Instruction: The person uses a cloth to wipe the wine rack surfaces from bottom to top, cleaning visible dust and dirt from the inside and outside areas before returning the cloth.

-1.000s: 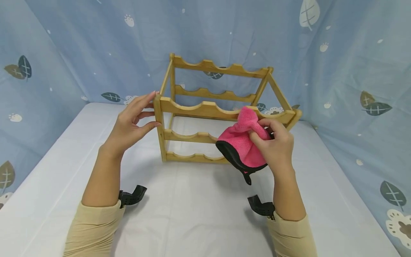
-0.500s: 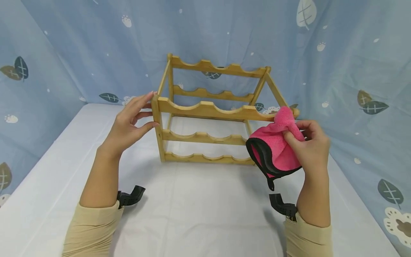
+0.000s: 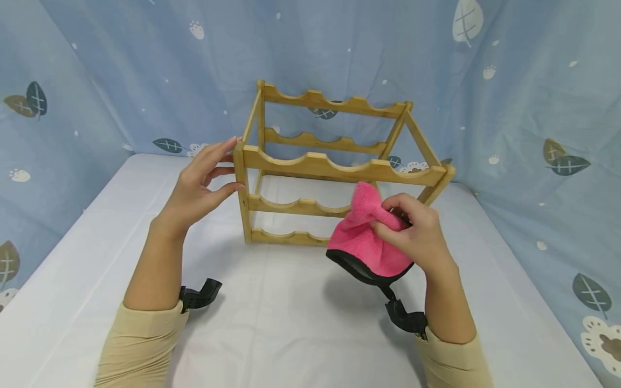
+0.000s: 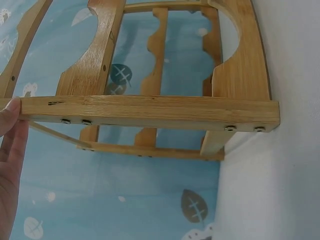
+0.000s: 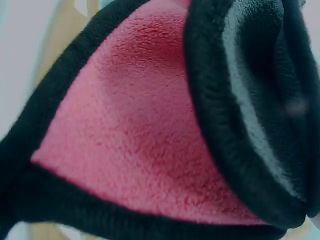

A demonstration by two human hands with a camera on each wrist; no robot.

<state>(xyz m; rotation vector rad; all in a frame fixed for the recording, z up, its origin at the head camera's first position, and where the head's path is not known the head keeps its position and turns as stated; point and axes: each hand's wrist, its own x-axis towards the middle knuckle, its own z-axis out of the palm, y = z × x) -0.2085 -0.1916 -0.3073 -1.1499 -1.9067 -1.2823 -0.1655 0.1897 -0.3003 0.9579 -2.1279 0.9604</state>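
Observation:
A wooden wine rack [image 3: 361,170] with scalloped rails stands on the white-covered table. My left hand [image 3: 199,180] holds its front left post between thumb and fingers, near the top. In the left wrist view, the fingertips [image 4: 12,107] lie at one end of that post [image 4: 150,107]. My right hand [image 3: 414,226] pinches a bunched pink cloth [image 3: 364,237] with black edging and a small black loop. The cloth hangs in front of the rack, below the top front rail, and overlaps the lower rails in the head view. Close up, the cloth [image 5: 135,110] fills most of the right wrist view.
A blue curtain [image 3: 330,43] with leaf and paw prints hangs behind the rack and along both sides. Each forearm carries a black wrist mount, one left [image 3: 201,293] and one right [image 3: 405,318]. White fabric [image 3: 291,312] covers the table.
My right hand wiped the cloth rightward to the end of the top front rail, then came back left and lower, off that rail. The left hand keeps its hold on the post.

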